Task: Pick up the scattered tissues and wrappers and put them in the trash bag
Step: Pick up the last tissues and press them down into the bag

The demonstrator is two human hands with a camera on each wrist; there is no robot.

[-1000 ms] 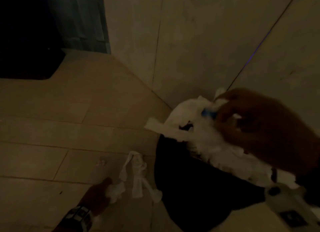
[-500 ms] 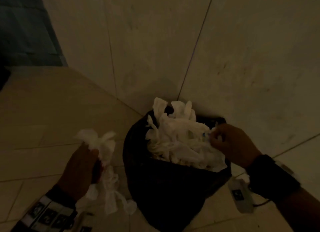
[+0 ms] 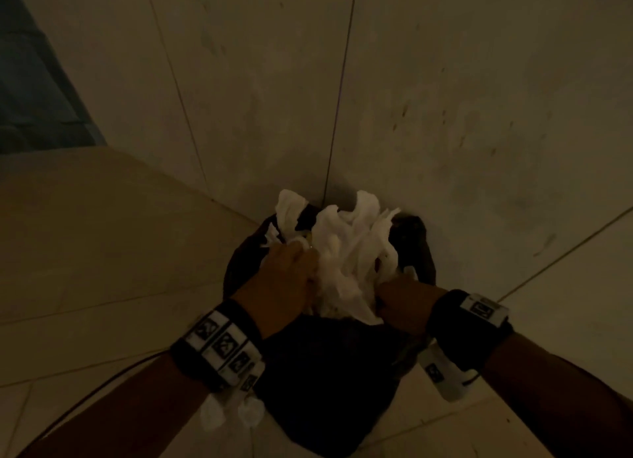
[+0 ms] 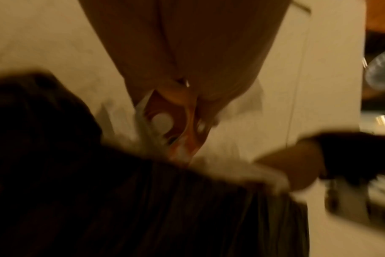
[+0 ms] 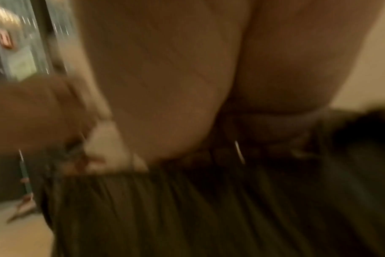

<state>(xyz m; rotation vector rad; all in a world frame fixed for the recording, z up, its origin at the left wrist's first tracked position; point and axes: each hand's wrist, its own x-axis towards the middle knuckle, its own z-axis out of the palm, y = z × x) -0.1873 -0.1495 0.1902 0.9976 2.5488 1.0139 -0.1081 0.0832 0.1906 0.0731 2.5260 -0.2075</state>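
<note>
A black trash bag [image 3: 325,372] stands on the floor against the wall, heaped with white tissues [image 3: 349,245]. My left hand [image 3: 301,255] is at the bag's left side, its fingers curled round a wad of tissues that it pushes into the heap. In the blurred left wrist view an orange wrapper [image 4: 178,125] with white spots hangs from those fingers above the bag [image 4: 99,200]. My right hand [image 3: 394,293] is a fist at the bag's near right rim; the bag [image 5: 187,208] pleats under its palm. A tissue [image 3: 214,415] lies on the floor under my left wrist.
Beige tiled walls [image 3: 445,115] meet just behind the bag, so it sits tight in the corner. Beige floor tiles [image 3: 102,252] spread to the left. A thin dark cable [image 3: 85,397] runs over the floor at lower left. A dark opening [image 3: 30,98] is at far left.
My left hand lifted a bunch of tissues off the floor and carried it right, into the bag's mouth. My right hand shifted from the far right rim to the near right rim.
</note>
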